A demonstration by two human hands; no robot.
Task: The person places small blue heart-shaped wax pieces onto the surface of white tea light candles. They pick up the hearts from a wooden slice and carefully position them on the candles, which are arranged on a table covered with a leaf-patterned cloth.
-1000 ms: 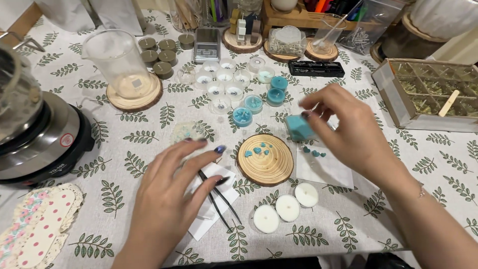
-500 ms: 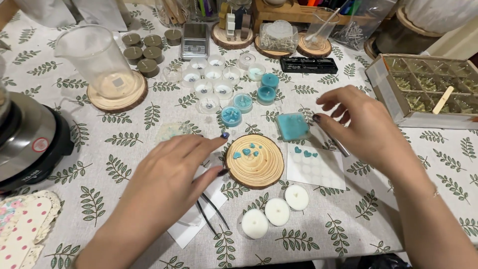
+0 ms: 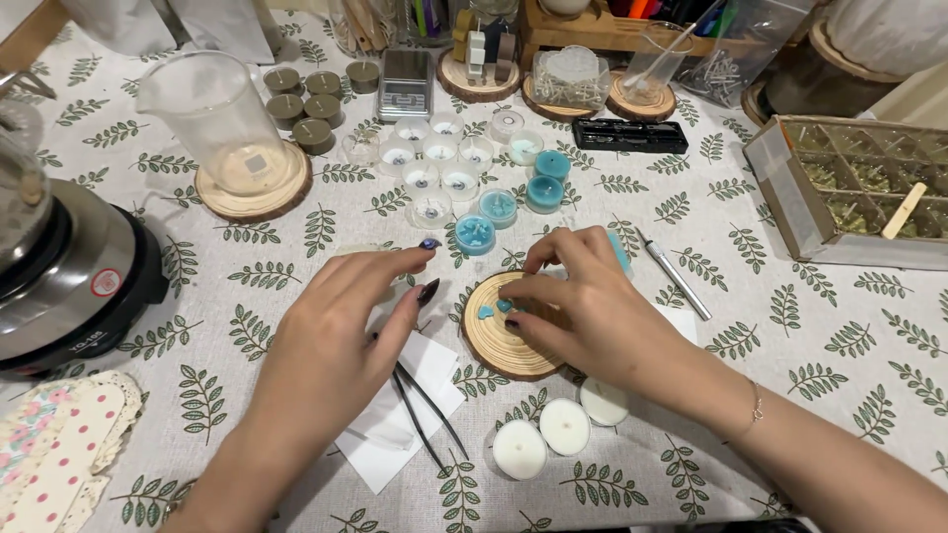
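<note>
Blue wax chips (image 3: 491, 309) lie on the round wooden slice coaster (image 3: 497, 345) directly under my right hand (image 3: 583, 306), just beside the fingertips of my left. Half a second ago my right hand sat out to the right with the teal block in plain sight beside it; now that hand has come in over the coaster, and the teal wax block (image 3: 619, 250) only peeks out from behind its knuckles. My left hand (image 3: 346, 326) was lying lower, its fingers pointing at the coaster's rim; it has since lifted a little toward the small cup of blue wax (image 3: 475, 234).

My right hand arches palm-down over the coaster, thumb and forefinger pinched together on one of the chips (whether the chip is actually off the wood I cannot tell). My left hand is loosely open, gripping nothing, fingers stretched toward the right, forefinger tip near the blue cup. Beneath its palm lie a folded white paper (image 3: 395, 424) and thin black tweezers (image 3: 420, 415). Three white tealight candles (image 3: 563, 429) sit just below my right wrist, and a silver pen-like tool (image 3: 674, 273) lies to the right of that hand.
</note>
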